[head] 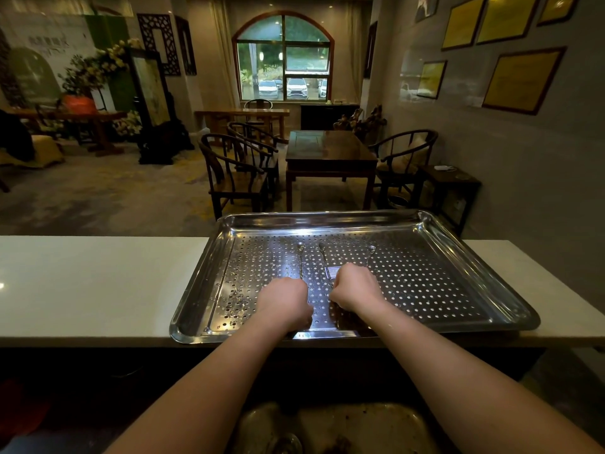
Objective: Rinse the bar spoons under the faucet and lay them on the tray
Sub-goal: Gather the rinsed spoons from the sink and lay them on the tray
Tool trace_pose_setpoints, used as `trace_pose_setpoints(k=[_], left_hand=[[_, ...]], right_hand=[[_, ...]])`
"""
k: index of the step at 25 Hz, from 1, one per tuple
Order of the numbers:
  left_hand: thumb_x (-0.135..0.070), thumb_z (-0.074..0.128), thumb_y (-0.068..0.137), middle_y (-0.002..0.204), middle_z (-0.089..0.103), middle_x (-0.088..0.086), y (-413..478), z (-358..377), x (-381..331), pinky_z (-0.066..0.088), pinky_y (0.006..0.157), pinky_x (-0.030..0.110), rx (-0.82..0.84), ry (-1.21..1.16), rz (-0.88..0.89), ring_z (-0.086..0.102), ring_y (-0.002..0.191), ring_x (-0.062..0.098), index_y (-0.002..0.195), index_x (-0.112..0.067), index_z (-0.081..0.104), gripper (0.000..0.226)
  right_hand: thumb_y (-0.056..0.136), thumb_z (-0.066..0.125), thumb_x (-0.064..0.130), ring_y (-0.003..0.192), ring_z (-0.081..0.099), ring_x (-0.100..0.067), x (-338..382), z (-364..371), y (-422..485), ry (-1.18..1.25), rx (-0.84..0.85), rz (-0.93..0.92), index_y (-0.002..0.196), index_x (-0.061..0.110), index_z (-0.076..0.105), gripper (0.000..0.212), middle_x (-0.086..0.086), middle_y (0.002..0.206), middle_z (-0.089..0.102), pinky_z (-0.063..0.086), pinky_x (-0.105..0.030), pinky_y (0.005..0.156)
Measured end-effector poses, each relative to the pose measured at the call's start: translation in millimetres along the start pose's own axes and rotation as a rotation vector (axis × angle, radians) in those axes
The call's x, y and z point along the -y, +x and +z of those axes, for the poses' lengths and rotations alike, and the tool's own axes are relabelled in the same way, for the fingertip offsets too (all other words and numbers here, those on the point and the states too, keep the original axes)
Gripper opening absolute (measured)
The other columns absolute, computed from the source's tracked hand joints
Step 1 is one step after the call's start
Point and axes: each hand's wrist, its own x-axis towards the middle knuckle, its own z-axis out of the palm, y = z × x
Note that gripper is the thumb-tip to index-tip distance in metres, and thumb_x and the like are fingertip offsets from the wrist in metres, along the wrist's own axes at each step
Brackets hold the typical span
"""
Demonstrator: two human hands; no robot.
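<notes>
A perforated steel tray (pixel 458 283) lies on the white counter. Three bar spoons lie on it, bowls pointing away from me: a left spoon (pixel 300 257), a middle spoon (pixel 323 255) and a right spoon (pixel 371 252). My left hand (pixel 284 303) is closed in a fist over the near end of the left spoon's twisted handle. My right hand (pixel 355 286) is closed over the near ends of the middle and right spoons. The handles' lower parts are hidden under both hands. No faucet is in view.
The white counter (pixel 98 283) runs left and right of the tray. A stained steel sink (pixel 343 427) sits below me, between my forearms. Beyond the counter are dark wooden chairs (pixel 235 172) and a table (pixel 327 149).
</notes>
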Motion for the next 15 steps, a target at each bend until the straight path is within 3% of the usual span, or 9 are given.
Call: trace_pose_setpoints(k=[11,15], left_hand=[[-0.031,0.058,0.081,0.089,0.066,0.007,1.3,6.5,5.2,0.054,0.074,0.034,-0.027,-0.041,0.005,0.063,0.087,0.028,0.084,-0.013,0.063,0.019],[-0.035,0.057,0.079,0.087,0.065,0.005,2.6,8.6,9.2,0.055,0.073,0.034,-0.04,-0.06,-0.001,0.062,0.085,0.026,0.084,-0.014,0.063,0.022]], right_hand=[[0.077,0.078,0.024,0.075,0.069,-0.02,-11.9,-16.6,-2.1,0.095,0.039,0.03,0.078,0.014,0.076,0.01,-0.005,0.079,0.075,0.057,-0.031,0.067],[0.087,0.07,0.021,0.077,0.067,-0.015,-47.3,-35.3,14.7,0.139,-0.147,0.084,0.084,0.02,0.075,0.005,0.001,0.085,0.074,0.06,-0.038,0.076]])
